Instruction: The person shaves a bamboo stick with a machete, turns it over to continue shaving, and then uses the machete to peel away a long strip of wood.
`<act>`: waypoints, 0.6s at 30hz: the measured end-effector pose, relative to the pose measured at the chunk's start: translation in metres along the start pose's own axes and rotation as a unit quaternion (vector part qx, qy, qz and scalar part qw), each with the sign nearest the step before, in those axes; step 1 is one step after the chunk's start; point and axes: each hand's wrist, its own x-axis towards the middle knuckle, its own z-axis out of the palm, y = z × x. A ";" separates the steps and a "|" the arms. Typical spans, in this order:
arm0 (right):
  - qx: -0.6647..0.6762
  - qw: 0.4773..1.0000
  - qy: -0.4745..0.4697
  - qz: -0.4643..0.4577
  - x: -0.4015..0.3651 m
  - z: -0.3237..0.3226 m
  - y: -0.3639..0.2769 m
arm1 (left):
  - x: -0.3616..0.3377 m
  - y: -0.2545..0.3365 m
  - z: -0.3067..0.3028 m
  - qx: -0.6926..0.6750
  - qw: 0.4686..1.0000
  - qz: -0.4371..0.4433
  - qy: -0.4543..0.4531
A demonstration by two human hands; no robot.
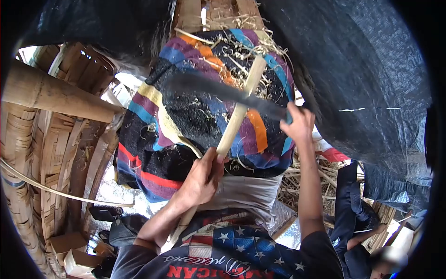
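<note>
Grip closed on both sides: left hand (199, 181) wrapped around the lower part of a pale stick (232, 125), right hand (300, 123) shut on the handle of a long dark knife (265, 108). Stick slants up and away over striped cloth (186, 111), top end over the far part, lower end running back under the left forearm. Blade crosses the stick above the left hand; motion blur, can't tell if it touches. Shavings (268, 44) curl over the cloth, thickest at the far side. Pale sack (241, 190) just below the cloth, between it and the shirt (241, 244). Another person (348, 200) off to the right, well apart.

Handling, my read: stick looks light, stiff, not fragile, fairly smooth, so it might twist or slide in a loose hold. Best held low, fingers wrapped round, thumb well back from the blade. Knife seems rigid and heavier toward the blade; handle only, firm wrap. Cloth looks soft, probably gives under pressure, so the stick could roll or rock on it.
</note>
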 end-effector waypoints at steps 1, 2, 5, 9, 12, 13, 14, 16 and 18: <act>-0.015 0.993 0.020 0.115 0.011 0.000 0.005 | -0.004 -0.003 -0.001 -0.015 1.000 -0.020 0.003; -0.030 0.972 0.045 0.229 0.023 -0.001 0.015 | -0.013 -0.004 -0.005 -0.014 1.000 -0.022 0.003; -0.051 0.949 0.054 0.307 0.036 -0.013 0.078 | -0.026 0.007 -0.022 -0.088 0.991 -0.103 -0.014; 0.024 0.955 0.086 0.281 0.008 -0.013 0.075 | -0.010 0.002 -0.027 -0.121 0.984 -0.119 -0.045; 0.073 0.962 0.049 0.258 -0.017 -0.015 0.024 | 0.001 0.004 -0.020 -0.160 0.976 -0.131 -0.060; 0.118 0.965 0.007 0.232 -0.016 -0.031 -0.006 | 0.004 0.000 -0.017 -0.139 0.983 -0.096 -0.068; 0.157 0.970 0.015 0.185 -0.022 -0.029 -0.020 | 0.004 -0.003 -0.014 -0.139 0.982 -0.107 -0.074; 0.116 0.992 0.028 0.037 -0.035 -0.015 -0.028 | 0.006 -0.003 -0.010 -0.101 0.990 -0.072 -0.070; 0.082 0.996 -0.032 0.008 -0.035 -0.012 -0.043 | 0.005 0.002 -0.007 -0.072 0.992 -0.080 -0.059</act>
